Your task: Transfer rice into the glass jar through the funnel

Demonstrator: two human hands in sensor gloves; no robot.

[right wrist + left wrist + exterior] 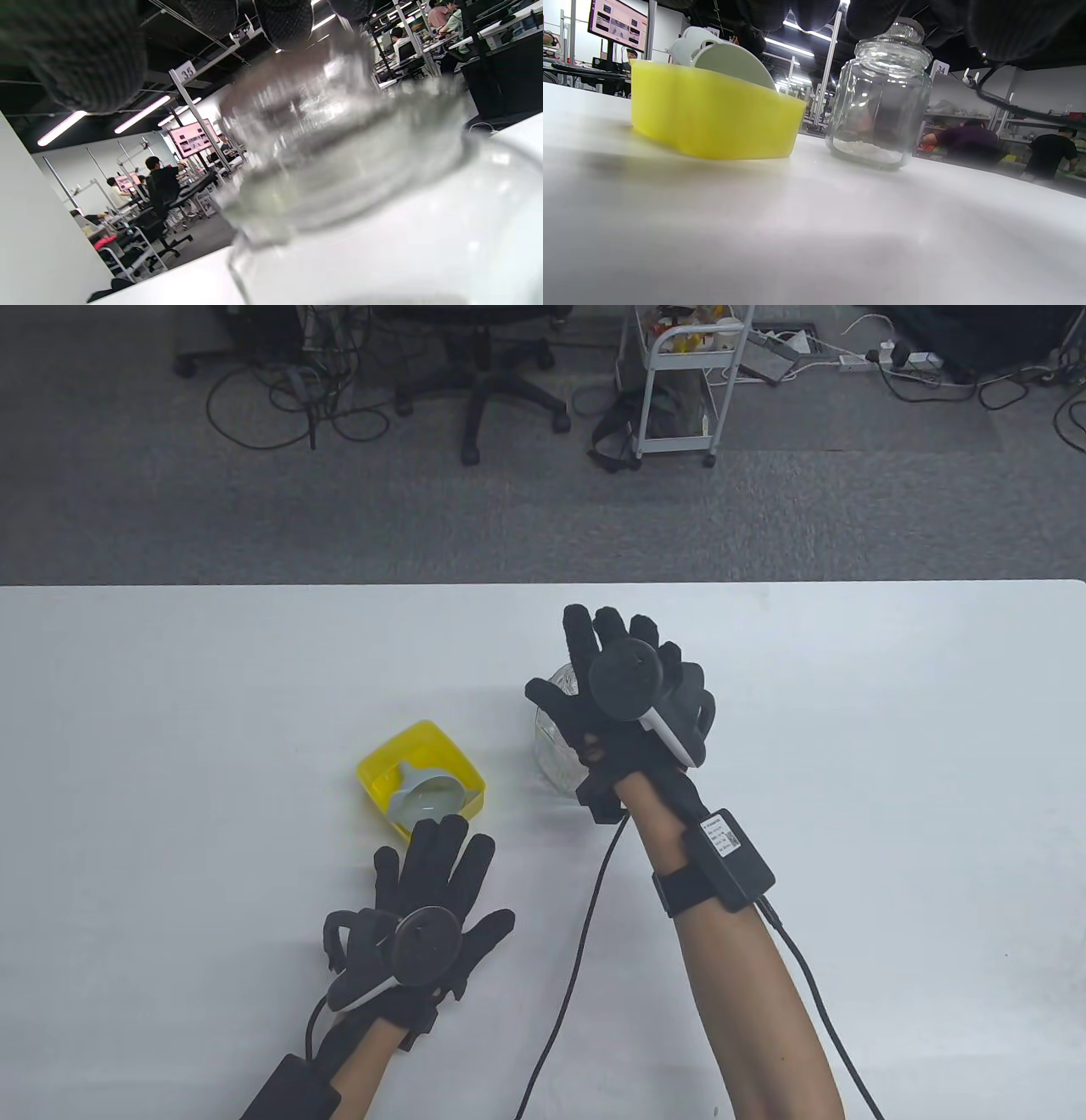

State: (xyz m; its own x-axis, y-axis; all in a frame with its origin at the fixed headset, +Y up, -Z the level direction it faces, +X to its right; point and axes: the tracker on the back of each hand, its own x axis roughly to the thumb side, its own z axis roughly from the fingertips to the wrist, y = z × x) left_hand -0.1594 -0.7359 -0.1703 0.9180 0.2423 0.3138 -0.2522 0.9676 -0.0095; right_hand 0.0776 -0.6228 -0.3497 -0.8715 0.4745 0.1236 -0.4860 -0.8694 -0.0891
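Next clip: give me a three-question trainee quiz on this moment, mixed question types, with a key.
1. True or false: the funnel lies inside the yellow tub.
2. Which hand is over the glass jar? A) left hand B) right hand C) neither
3. Fill in: the jar's lid is ___ the jar.

Key
1. True; the funnel lies tilted in the tub.
2. B; the right hand hovers over the lid, while the left hand is spread flat near the tub.
3. On; the left wrist view shows the lid seated, with a little rice at the jar's bottom.
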